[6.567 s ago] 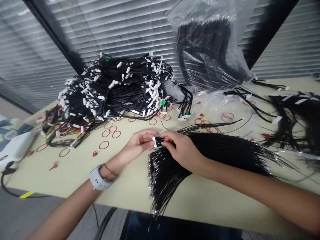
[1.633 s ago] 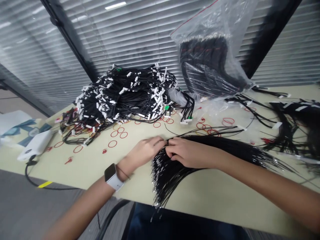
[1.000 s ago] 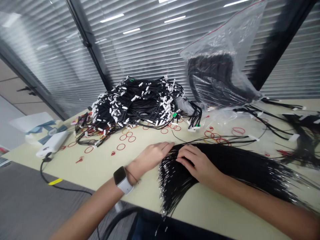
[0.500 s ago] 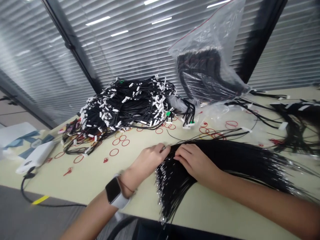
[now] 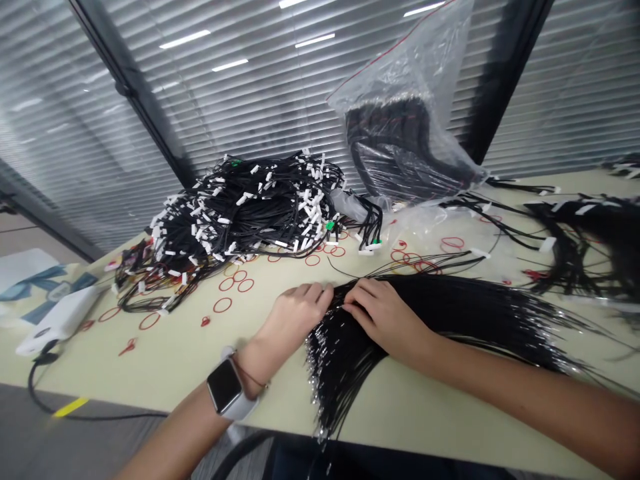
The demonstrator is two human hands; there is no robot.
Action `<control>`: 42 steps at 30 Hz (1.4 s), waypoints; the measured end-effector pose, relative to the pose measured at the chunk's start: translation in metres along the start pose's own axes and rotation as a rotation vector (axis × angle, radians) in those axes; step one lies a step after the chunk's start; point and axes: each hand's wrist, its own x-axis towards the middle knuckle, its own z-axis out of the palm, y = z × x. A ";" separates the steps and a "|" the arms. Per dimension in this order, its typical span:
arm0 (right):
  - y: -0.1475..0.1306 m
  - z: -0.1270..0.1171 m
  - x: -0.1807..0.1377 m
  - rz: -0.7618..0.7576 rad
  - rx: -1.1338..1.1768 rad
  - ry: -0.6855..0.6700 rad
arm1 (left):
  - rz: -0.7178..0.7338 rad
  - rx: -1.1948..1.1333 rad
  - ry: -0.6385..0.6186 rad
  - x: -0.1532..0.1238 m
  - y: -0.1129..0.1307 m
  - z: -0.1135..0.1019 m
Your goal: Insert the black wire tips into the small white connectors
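Observation:
A thick bundle of black wires [image 5: 450, 303] with shiny metal tips lies across the table in front of me, its left end fanned out toward the front edge. At the upper left of that fan, my left hand [image 5: 303, 307] has its fingers curled closed by the wire ends. Just to its right, my right hand [image 5: 383, 313] rests on the bundle with thumb and fingers pinched on black wires near their tips. What the left fingers hold, if anything, is hidden behind them.
Behind sits a large heap of black cables with white connectors [image 5: 250, 207]. A clear bag of black wires [image 5: 400, 147] leans against the blinds. Red rubber bands [image 5: 223, 305] are scattered about. A white power bank [image 5: 60, 320] lies at left, more black cables [image 5: 590, 233] at right.
The whole view has shifted slightly, with things appearing a little further left. Both hands stay at the same end of the bundle, their fingers shifting only slightly.

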 end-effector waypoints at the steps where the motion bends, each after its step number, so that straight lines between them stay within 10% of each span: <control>1: 0.000 0.000 0.000 0.000 0.004 0.002 | -0.027 -0.068 0.017 0.000 -0.002 0.003; 10: 0.003 0.001 0.001 0.071 0.112 0.015 | -0.390 -1.104 0.056 0.002 -0.024 0.027; 22: 0.001 -0.002 0.003 0.106 0.154 0.032 | 0.182 -0.005 0.245 -0.009 -0.008 -0.011; 42: 0.003 -0.003 0.003 0.102 0.150 0.025 | 0.250 0.137 0.289 -0.006 -0.004 -0.016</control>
